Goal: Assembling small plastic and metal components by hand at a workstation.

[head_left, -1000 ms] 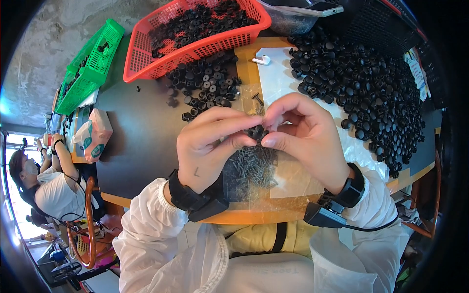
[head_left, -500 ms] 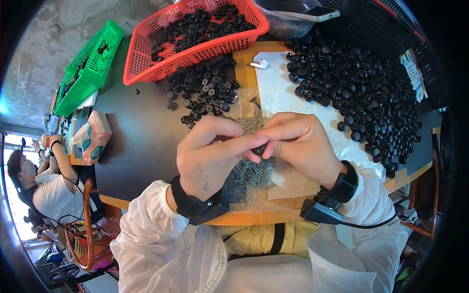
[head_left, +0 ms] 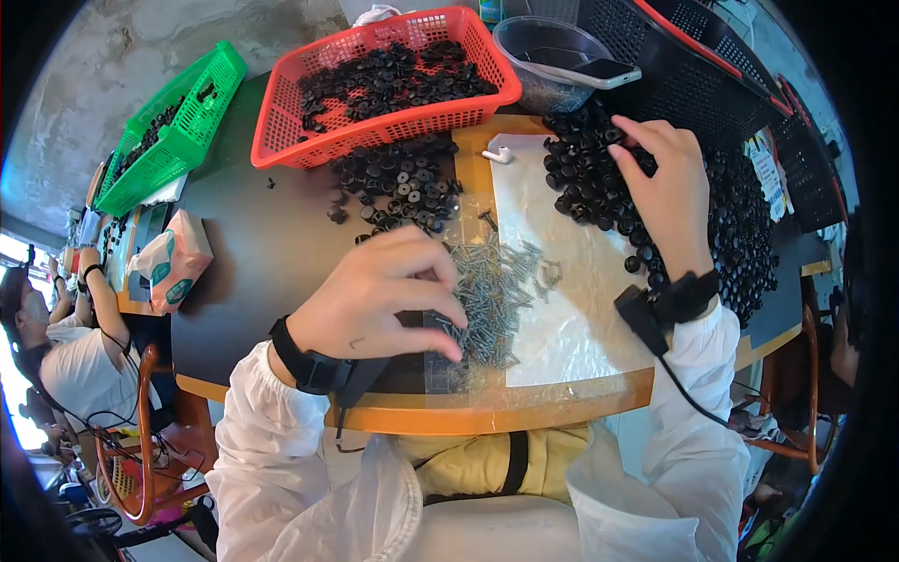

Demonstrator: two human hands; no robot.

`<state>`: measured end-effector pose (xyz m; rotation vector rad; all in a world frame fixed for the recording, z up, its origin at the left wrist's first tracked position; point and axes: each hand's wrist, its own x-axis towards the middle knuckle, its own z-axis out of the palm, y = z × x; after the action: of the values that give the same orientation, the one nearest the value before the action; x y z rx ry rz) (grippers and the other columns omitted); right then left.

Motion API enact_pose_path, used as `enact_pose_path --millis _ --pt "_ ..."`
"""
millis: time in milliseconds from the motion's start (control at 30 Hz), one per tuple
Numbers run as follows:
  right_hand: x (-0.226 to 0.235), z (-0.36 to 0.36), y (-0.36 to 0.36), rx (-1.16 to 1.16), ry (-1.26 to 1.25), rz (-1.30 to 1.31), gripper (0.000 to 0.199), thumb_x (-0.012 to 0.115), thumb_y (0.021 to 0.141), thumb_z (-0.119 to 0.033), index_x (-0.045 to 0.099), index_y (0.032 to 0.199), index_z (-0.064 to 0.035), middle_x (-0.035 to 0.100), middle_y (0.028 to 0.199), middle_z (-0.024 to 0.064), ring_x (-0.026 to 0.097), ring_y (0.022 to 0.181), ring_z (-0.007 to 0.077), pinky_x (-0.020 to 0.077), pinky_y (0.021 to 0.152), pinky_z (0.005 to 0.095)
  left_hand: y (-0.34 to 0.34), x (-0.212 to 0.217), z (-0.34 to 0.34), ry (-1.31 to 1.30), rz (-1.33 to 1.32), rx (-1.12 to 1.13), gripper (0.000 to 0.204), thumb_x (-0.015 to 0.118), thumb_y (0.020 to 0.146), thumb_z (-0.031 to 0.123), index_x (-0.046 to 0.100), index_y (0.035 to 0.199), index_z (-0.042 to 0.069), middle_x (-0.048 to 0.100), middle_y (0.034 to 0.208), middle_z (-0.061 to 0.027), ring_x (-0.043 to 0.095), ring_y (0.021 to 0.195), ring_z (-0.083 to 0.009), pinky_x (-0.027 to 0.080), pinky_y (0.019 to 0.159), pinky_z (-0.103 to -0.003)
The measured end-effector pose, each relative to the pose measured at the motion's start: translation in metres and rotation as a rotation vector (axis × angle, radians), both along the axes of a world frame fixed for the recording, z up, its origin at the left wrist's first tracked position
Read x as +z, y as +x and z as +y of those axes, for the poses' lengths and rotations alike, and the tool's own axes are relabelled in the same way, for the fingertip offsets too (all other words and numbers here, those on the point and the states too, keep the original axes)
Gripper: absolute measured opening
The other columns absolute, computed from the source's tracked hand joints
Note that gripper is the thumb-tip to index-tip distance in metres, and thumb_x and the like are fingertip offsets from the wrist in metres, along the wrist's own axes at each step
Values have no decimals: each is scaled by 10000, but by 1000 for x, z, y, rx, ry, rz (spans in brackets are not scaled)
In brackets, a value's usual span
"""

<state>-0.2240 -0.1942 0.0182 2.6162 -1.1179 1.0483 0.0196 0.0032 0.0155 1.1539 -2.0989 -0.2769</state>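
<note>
My left hand [head_left: 379,295] hovers at the left edge of a heap of silver screws [head_left: 492,290], its fingers bent and the thumb apart from them; nothing shows between them. Over the far left part of a large pile of round black knobs [head_left: 740,225], my right hand [head_left: 667,178] is open, thumb and forefinger spread, with no held part visible. Loose black round parts [head_left: 407,183], some with a hole in the middle, lie beyond my left hand. One dark screw [head_left: 487,220] rests at the far end of the silver heap.
A red basket [head_left: 384,117] of small black parts stands at the back, beside a clear tub [head_left: 552,94] with a phone [head_left: 599,73] across it. Black crates [head_left: 693,80] border the far right. Leftward are a tissue pack [head_left: 183,262], a green basket [head_left: 173,140] and a seated person [head_left: 84,365].
My hands were together over the screws, pinching a small black part. They have separated: the right moved far right to the knob pile, the left slightly left and nearer. The part is no longer seen between them.
</note>
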Motion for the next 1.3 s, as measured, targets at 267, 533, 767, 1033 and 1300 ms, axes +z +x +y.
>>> enact_pose_path --millis 267,533,767,1033,1300 --pt "2 27 48 397 141 164 242 716 739 -163 678 969 -100 603 834 55 541 852 270 456 789 374 -1 -5 13 424 -85 -102 242 805 651 265 667 770 105 505 682 3 512 636 -188 403 561 -330" --pt "-32 24 102 634 248 183 221 723 736 -214 669 911 -89 644 892 58 571 926 267 461 823 388 0 -13 16 365 -117 -70 167 768 710 237 670 744 106 534 695 -4 570 648 -172 434 548 -325" --pt "-27 16 99 656 228 143 169 707 736 -181 653 843 -61 640 766 112 612 780 294 486 712 387 0 -9 15 375 -135 -55 221 794 677 266 668 759 104 554 716 -5 594 673 -179 447 564 -323" --pt "-7 53 60 561 525 -66 175 658 765 -150 543 801 -21 522 653 48 540 600 152 424 560 283 -3 -15 14 321 -142 -70 177 782 689 223 662 738 104 565 731 5 585 687 -197 449 573 -326" --pt "-14 65 36 751 1503 -414 182 517 873 -226 539 831 -50 517 795 -15 413 636 27 347 534 179 -3 -5 16 376 -166 -41 133 754 719 131 653 792 85 594 778 -15 594 776 -220 468 636 -336"
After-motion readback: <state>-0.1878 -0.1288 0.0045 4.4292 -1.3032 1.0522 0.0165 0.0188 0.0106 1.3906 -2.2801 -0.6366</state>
